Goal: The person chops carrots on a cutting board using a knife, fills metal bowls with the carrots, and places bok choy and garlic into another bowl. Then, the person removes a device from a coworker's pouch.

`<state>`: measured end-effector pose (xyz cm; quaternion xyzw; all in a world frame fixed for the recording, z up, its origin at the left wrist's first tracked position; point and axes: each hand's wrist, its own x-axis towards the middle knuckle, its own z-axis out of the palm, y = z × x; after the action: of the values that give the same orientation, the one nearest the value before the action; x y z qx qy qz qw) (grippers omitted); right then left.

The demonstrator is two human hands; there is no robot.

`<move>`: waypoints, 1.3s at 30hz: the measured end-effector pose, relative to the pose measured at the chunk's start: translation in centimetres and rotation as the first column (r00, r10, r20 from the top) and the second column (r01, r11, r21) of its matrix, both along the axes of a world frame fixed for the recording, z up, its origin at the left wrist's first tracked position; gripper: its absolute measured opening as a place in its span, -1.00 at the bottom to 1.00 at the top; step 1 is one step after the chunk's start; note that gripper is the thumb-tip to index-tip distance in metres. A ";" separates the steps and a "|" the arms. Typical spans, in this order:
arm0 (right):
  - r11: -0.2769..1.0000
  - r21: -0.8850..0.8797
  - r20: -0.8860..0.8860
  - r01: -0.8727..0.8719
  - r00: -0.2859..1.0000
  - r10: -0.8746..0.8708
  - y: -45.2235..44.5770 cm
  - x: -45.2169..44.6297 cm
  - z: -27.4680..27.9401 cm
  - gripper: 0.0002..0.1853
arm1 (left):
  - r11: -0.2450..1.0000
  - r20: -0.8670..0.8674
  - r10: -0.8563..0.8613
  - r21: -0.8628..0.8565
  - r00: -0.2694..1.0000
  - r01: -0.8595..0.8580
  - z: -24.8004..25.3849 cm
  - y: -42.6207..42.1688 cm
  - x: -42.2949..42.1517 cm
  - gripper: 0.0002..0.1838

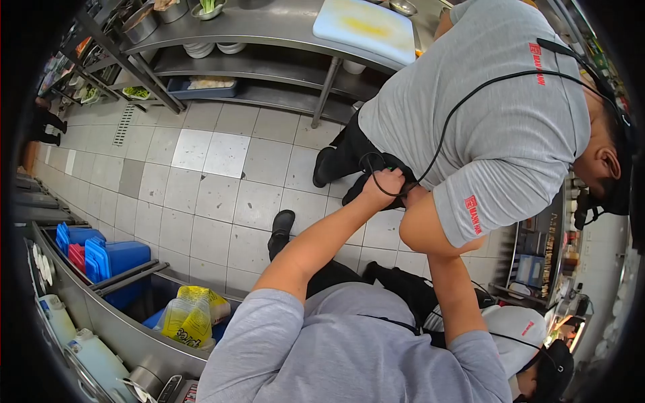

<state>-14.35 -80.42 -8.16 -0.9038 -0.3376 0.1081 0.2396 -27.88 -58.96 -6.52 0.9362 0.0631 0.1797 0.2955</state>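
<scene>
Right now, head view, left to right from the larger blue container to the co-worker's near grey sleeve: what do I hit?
Larger blue container → yellow-printed plastic bag → black shoe → wearer's left hand → co-worker's near grey sleeve with red lettering.

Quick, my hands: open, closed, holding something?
Left hand: fingers curled beside the black cable; whether it grips anything can't be told.
Right hand: hidden behind the co-worker's arm; state can't be told.

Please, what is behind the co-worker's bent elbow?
The wearer's right forearm goes behind the elbow; the right hand and anything in it cannot be made out, because the elbow covers that part.
</scene>
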 end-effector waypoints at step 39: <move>0.848 -0.519 -0.085 0.107 0.981 -0.176 1.3 5.1 1.5 -0.51 | -0.239 -0.519 -0.023 -0.827 0.854 -0.509 -4.7 -3.2 -0.8 -0.09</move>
<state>-9.28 -79.13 -6.70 -0.9484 -0.2130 0.2340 0.0194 -28.67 -62.19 -11.26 0.3476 0.4179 -0.0449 0.8382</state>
